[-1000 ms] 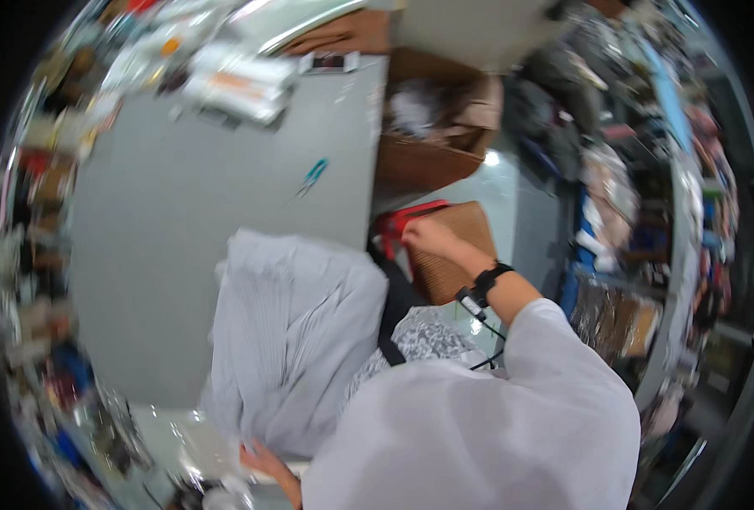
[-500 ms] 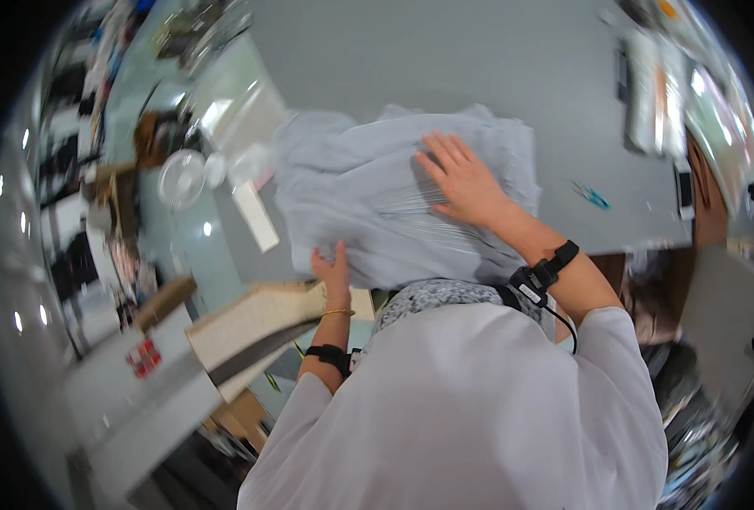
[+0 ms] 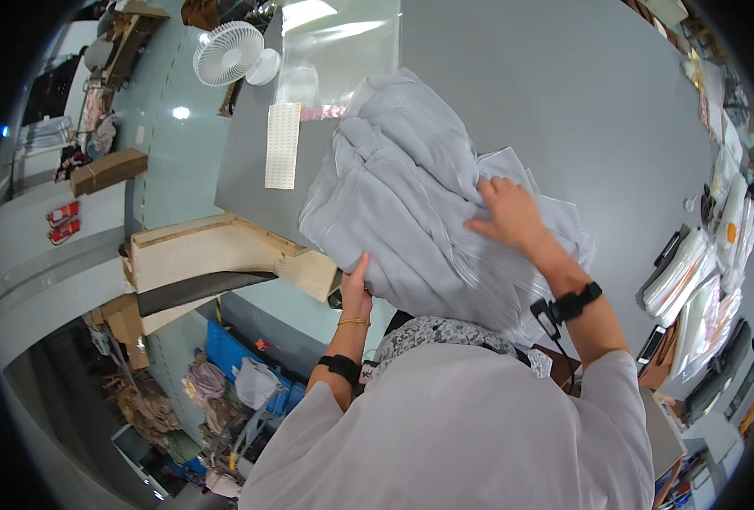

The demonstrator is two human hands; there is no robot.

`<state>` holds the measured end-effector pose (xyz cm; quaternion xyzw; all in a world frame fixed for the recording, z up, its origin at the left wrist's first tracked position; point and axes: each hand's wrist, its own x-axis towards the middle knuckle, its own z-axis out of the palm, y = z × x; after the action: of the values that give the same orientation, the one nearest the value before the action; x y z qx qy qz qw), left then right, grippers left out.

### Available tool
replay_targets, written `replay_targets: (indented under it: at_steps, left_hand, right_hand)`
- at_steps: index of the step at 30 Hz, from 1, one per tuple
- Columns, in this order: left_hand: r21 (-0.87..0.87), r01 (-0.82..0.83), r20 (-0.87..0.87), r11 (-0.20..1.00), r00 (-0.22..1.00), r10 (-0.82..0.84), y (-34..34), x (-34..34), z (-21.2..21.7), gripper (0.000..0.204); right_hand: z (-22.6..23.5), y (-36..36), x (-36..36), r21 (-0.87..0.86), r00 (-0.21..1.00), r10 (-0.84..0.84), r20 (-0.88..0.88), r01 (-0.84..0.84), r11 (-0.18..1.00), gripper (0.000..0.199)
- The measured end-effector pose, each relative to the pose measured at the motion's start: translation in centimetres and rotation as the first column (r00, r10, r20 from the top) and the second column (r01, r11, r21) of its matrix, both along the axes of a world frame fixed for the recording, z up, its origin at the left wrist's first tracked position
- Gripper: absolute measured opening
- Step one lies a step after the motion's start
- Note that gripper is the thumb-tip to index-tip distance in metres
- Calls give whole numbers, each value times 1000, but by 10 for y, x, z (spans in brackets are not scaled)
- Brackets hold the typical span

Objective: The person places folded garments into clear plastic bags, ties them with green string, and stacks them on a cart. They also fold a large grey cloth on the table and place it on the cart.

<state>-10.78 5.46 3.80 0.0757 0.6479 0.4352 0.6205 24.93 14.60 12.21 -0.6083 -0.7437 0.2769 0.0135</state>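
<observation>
A light grey garment (image 3: 394, 204) of thin cloth, bunched in soft folds with fine pleats at its lower right, lies on the grey table (image 3: 555, 76) in front of me. At its near left edge my left hand (image 3: 357, 293) grips the cloth, thumb on top and the other fingers hidden beneath. My right hand (image 3: 513, 217) rests on the right part of the garment, thumb apart from the slightly bent fingers. Just left of the cloth are a white sticker sheet (image 3: 282, 146) and a clear plastic bag (image 3: 338, 59) lying flat.
A small white fan (image 3: 229, 53) stands beyond the table's left edge. Packed plastic bags (image 3: 678, 272) and a phone (image 3: 651, 343) lie along the right side. A curved wooden frame (image 3: 224, 246) juts out at the near left, with a cardboard box (image 3: 109, 171) farther left.
My view has turned, and the garment now lies slanted. My right hand has gone from lying flat with fingers stretched to bent fingers farther right on the cloth. My left hand remains at the near edge.
</observation>
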Motion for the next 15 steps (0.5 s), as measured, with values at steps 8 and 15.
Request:
replay_targets:
  at_steps: [8, 15]
  left_hand:
    - [-6, 60, -34, 998, 998, -61, 7, -10, 6, 66]
    - [-97, 10, 91, 995, 996, -2, -12, -34, 15, 55]
  right_hand:
    - [-12, 1, -8, 43, 996, -87, -30, 88, 995, 58]
    - [2, -5, 23, -114, 957, -288, -45, 282, 953, 51]
